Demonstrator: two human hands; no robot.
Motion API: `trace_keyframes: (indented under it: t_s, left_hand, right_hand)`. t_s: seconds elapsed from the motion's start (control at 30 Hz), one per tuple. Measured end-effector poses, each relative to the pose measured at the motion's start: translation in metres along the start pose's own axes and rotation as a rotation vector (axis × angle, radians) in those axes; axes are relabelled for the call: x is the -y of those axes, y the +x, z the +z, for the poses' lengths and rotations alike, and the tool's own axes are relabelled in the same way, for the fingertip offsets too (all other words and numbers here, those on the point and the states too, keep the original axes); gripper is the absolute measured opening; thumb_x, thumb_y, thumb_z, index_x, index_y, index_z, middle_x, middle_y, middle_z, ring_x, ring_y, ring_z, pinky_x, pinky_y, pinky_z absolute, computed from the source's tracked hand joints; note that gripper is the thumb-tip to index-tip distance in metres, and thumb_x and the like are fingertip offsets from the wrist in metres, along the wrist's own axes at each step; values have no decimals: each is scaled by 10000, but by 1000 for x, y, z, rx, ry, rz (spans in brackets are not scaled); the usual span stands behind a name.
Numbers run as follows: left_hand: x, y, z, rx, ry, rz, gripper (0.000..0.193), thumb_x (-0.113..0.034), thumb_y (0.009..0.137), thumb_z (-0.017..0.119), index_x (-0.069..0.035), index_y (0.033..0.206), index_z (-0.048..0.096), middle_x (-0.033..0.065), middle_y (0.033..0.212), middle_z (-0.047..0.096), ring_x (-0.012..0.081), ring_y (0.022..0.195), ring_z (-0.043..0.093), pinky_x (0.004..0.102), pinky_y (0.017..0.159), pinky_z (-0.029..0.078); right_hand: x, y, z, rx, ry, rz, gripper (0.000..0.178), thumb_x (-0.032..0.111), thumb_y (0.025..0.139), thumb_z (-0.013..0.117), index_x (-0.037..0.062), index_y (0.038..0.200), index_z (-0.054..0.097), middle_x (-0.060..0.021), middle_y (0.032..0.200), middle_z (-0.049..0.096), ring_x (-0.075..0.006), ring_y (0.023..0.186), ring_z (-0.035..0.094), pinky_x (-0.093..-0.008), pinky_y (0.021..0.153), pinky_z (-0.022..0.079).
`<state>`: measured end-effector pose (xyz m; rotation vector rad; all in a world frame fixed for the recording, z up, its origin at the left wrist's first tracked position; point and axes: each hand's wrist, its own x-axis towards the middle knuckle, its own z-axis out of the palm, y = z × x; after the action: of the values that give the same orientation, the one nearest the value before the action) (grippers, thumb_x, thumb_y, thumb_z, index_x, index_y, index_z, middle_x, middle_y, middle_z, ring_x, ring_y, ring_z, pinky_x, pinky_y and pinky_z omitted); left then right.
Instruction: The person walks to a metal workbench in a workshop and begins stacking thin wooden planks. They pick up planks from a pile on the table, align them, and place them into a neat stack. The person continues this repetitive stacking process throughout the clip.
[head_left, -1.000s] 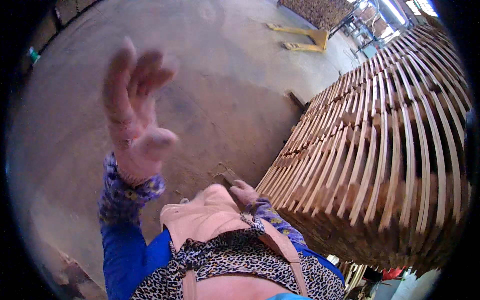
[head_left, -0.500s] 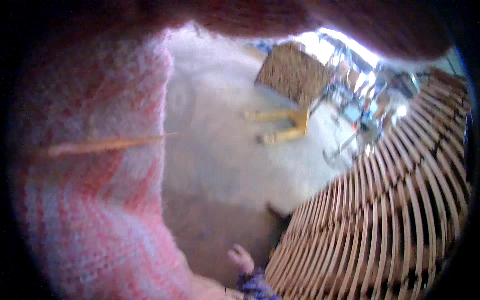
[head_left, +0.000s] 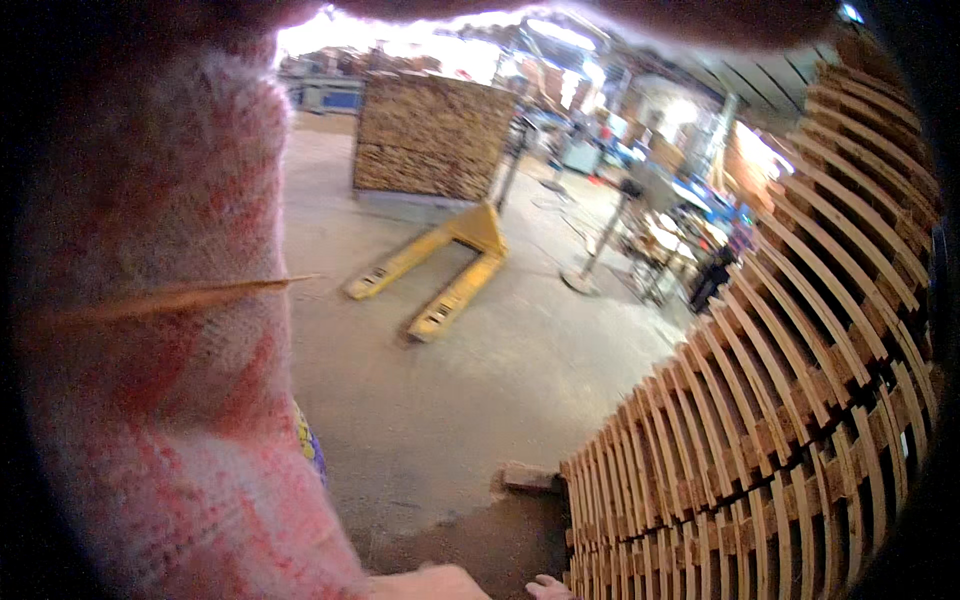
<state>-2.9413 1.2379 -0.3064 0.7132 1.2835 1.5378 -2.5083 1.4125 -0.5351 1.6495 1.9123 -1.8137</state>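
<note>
Pink-and-white knitted fabric [head_left: 190,400] fills the left side, very close, with a thin wooden splinter [head_left: 230,290] lying across it. Below its lower edge a patch of bare skin shows, which I take for my left hand [head_left: 430,585]; its fingers are hidden. My right hand [head_left: 548,588] just enters at the bottom edge, fingers stretched out and nothing visible in them. It is nearest to the tall stack of wooden pallets [head_left: 740,480] on the right; whether it touches them I cannot tell. A sliver of patterned purple-and-yellow cloth [head_left: 310,445] peeks out beside the knit.
A yellow pallet jack [head_left: 455,250] stands on the concrete floor [head_left: 400,400], forks toward me. Behind it is a large block of stacked wood [head_left: 430,135]. A short wooden piece [head_left: 530,480] juts from the pallets' base. A round-based stand [head_left: 590,280] and cluttered benches are farther back.
My view has swung up and to the right, so the pallet jack and wood block appear lower left and sharper. My right hand has dropped toward the bottom edge, its sleeve out of view.
</note>
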Motion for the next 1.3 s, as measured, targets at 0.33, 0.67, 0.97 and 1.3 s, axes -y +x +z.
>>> trace_keyframes:
  t_s: [0.33,0.67,0.97,1.3]
  left_hand:
    - [-91,321,-23,55,43,-55,957,-401,924,889,-30,1652,392,145,1547,577,244,1327,614,424,1106,522]
    - [-308,783,38,90,60,636,924,-396,921,897,-32,1633,435,135,1514,606,231,1280,643,404,1076,543]
    - [-567,1111,227,423,-246,1500,895,-391,918,904,-33,1616,473,126,1485,631,220,1238,670,386,1050,562]
    - [-208,1465,188,416,1344,443,518,-416,1008,656,-64,1387,698,240,1430,664,433,1314,623,497,1121,507]
  right_hand:
    - [278,213,-80,137,-133,228,619,401,1085,650,2,1546,544,-210,1557,591,-345,1423,563,-448,1201,450]
    - [540,532,-188,-27,177,-128,774,454,1059,685,-17,1624,443,-229,1618,543,-319,1468,549,-430,1183,467]
    - [427,574,-365,-289,637,343,389,167,1109,479,-18,1437,578,-106,1414,693,-246,1315,637,-449,1172,470]
    - [462,813,-616,-264,448,376,542,225,1067,608,-45,1525,501,-195,1483,638,-303,1400,582,-502,1183,456]
